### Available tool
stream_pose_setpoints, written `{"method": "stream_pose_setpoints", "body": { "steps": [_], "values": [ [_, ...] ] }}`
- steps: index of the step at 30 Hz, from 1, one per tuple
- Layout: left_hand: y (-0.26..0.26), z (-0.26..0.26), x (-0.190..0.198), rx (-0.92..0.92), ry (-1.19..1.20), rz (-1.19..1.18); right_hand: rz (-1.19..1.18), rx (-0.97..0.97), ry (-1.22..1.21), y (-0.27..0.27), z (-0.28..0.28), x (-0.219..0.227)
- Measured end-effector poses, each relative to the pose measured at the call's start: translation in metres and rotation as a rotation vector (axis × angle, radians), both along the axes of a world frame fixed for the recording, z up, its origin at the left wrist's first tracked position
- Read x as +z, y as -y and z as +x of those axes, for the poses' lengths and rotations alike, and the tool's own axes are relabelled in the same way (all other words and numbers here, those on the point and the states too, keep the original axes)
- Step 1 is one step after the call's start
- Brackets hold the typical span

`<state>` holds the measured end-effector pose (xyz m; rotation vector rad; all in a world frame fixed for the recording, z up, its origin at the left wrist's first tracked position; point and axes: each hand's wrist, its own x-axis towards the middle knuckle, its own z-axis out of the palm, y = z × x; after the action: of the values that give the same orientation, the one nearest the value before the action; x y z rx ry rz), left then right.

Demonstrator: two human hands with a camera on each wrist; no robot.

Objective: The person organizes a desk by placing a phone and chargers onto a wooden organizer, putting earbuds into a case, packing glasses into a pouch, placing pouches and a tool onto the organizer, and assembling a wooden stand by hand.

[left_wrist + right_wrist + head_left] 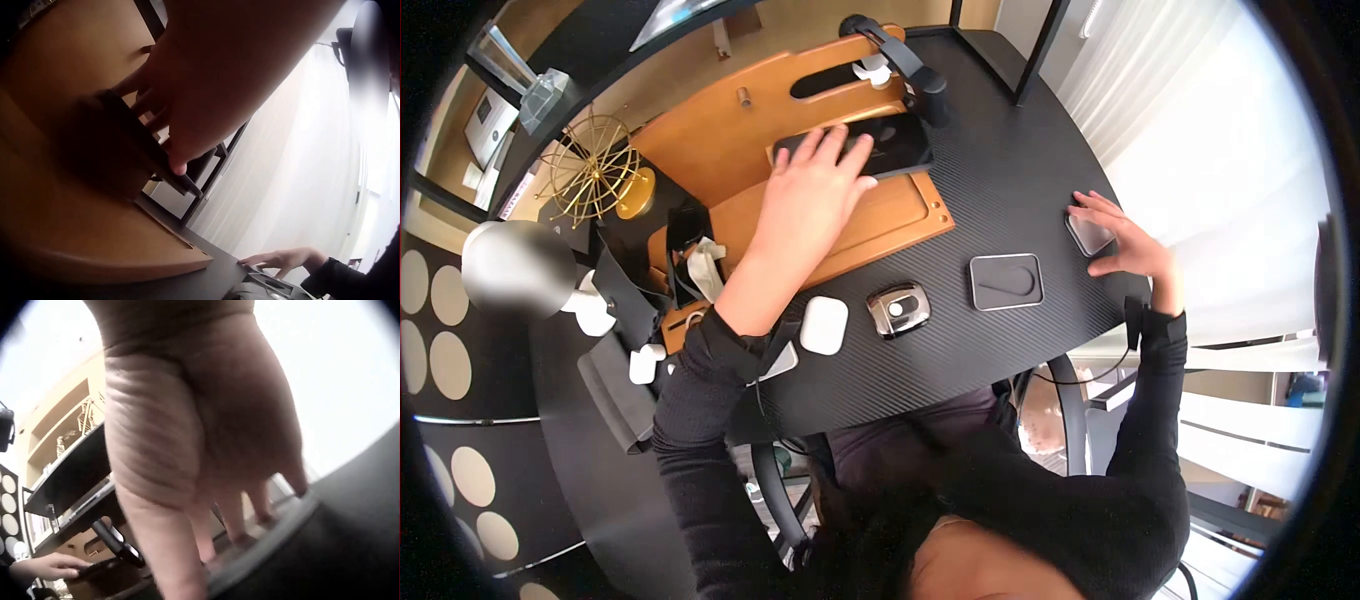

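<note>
Nearest on the worktop (1000, 345), 3 items, a white case (824, 326), a metallic gadget (898, 310) and a shallow tray (1006, 283), stand apart, perhaps for separate reach. At far right, the right hand (1135, 246) sets spread fingers on a flat clear-topped piece (1090, 236), seemingly steadying it. Farther left, the left hand (812, 196) rests spread fingers on a dark slab (902, 146) above the wooden organizer (880, 226), probably guiding it; whether they bear weight cannot be told.

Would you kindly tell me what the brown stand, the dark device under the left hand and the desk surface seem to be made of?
Brown stand: probably wood, smooth satin finish, judging by its warm colour and rounded edges.
Dark device: likely glass-faced, since its black front looks glossy.
Desk surface: possibly laminate, dark, with fine carbon-fibre-like ribbing.
</note>
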<state>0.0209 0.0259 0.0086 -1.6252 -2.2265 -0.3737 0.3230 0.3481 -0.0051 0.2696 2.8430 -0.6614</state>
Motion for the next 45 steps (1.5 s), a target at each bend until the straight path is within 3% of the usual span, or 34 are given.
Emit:
{"method": "stream_pose_setpoints", "body": {
  "steps": [2,3,10,14,18,26,28,32,34,35,36,37,40,42,45],
  "values": [
    [-0.005,0.005,-0.003,0.177,-0.086,-0.017,-0.007,-0.133,-0.240,0.015,0.012,-0.006],
    [-0.007,0.003,-0.007,0.174,-0.136,0.021,0.069,-0.139,-0.360,0.027,0.013,-0.004],
    [-0.016,0.004,-0.003,0.237,-0.149,0.022,0.174,-0.043,-0.578,0.139,-0.031,0.003],
    [-0.014,0.003,-0.001,0.229,-0.169,0.018,0.282,0.042,-0.602,0.169,-0.049,-0.027],
    [-0.012,0.000,-0.003,0.197,-0.164,0.027,0.444,0.009,-0.591,0.175,-0.048,-0.035],
    [-0.009,-0.003,-0.007,0.199,-0.157,-0.003,0.439,0.107,-0.533,0.177,-0.045,-0.033],
    [-0.006,-0.006,-0.008,0.127,-0.106,0.013,0.421,0.125,-0.490,0.176,-0.045,-0.030],
    [0.014,-0.002,0.005,0.044,-0.075,0.103,0.274,0.223,-0.470,0.161,-0.045,-0.018],
    [0.037,0.008,0.023,0.013,-0.089,0.115,-0.114,0.221,-0.342,0.146,-0.048,-0.009],
    [0.050,0.012,0.029,0.027,-0.092,0.119,-0.228,0.190,-0.397,0.142,-0.052,-0.008],
    [0.065,0.016,0.033,0.017,0.054,0.069,-0.275,0.188,-0.454,0.141,-0.060,-0.003],
    [0.077,0.022,0.033,0.005,0.200,0.018,-0.202,0.207,-0.498,0.143,-0.070,0.005],
    [0.105,0.044,0.031,0.036,0.299,-0.174,-0.072,0.224,-0.589,0.148,-0.110,0.013],
    [0.118,0.056,0.024,0.033,0.287,-0.186,0.151,0.325,-0.635,0.146,-0.138,0.003],
    [0.136,0.070,0.021,0.051,0.285,-0.197,0.230,0.461,-0.699,0.148,-0.171,-0.005]
  ]
}}
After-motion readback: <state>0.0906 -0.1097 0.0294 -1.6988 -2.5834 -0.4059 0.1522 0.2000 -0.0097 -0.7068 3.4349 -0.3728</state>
